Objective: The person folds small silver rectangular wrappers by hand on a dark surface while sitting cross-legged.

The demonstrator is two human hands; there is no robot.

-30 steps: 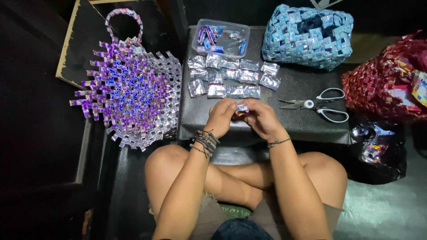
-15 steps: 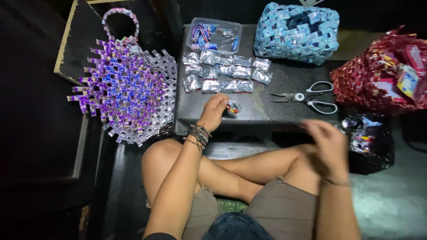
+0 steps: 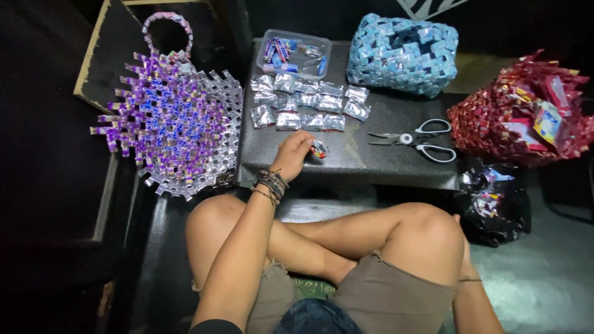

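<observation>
The right hand is hidden: its forearm runs down behind the raised right knee and only a thin wrist band shows, so whether that hand is clenched or slack cannot be told. The left hand (image 3: 292, 153), its wrist wrapped in several dark cord bracelets, pinches one small folded foil wrapper piece with red and silver faces (image 3: 320, 149) between thumb and fingertips, held just above the low black padded table (image 3: 383, 164).

Just beyond the grip lie flat silver foil wrapper squares (image 3: 304, 103) in three loose rows, about a dozen, some overlapping so the exact count is unsure. Farther beyond them stands one clear plastic tub of blue and red wrapper strips (image 3: 293, 52), its contents too jumbled to count. To the right of the grip, well apart, lies one pair of white-handled scissors (image 3: 413, 140).

One woven purple and silver wrapper mat with a loop handle (image 3: 173, 117) lies left of the grip. One woven blue wrapper bag (image 3: 402, 54) sits far beyond and right; one red woven wrapper heap (image 3: 526, 117) is partly cut off at the right edge, above one dark plastic bag of scraps (image 3: 495, 201).
</observation>
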